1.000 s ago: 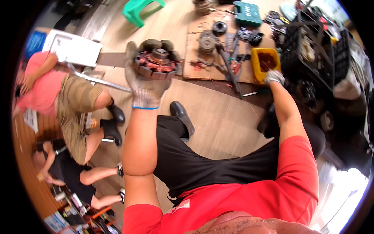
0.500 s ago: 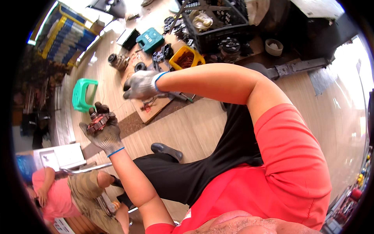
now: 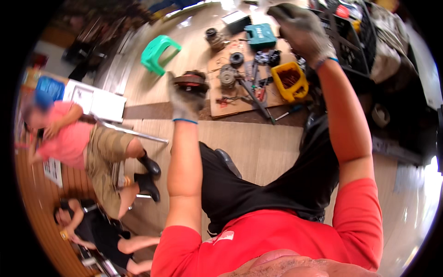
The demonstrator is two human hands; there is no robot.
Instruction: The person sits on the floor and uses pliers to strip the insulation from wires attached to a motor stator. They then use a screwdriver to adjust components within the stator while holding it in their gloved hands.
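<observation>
My left hand (image 3: 186,105), in a grey knit glove with a blue cuff, is closed round a round dark metal part with a reddish band (image 3: 192,82). It is held up left of a cardboard sheet (image 3: 221,108). My gloved right hand (image 3: 304,32) is stretched far forward beside a black plastic crate (image 3: 353,57). Motion smears its fingers, so I cannot tell what they hold. On the cardboard lie a round silver machine part (image 3: 228,76), a black ring (image 3: 236,58) and a long-handled tool (image 3: 256,100). A yellow cut-open container (image 3: 295,92) of reddish-brown pieces stands at its right.
A teal tool case (image 3: 260,35) and a cylindrical metal part (image 3: 214,39) stand at the back. A green plastic stool (image 3: 157,54) is to the left. Two seated people, one in a pink shirt (image 3: 69,131), one in black (image 3: 99,233), are at far left. A screwdriver (image 3: 290,111) lies near my foot.
My view has swung, bringing the cardboard nearer the middle. My right hand has gone from above the cardboard forward and right toward the crate. My left hand still holds the round part.
</observation>
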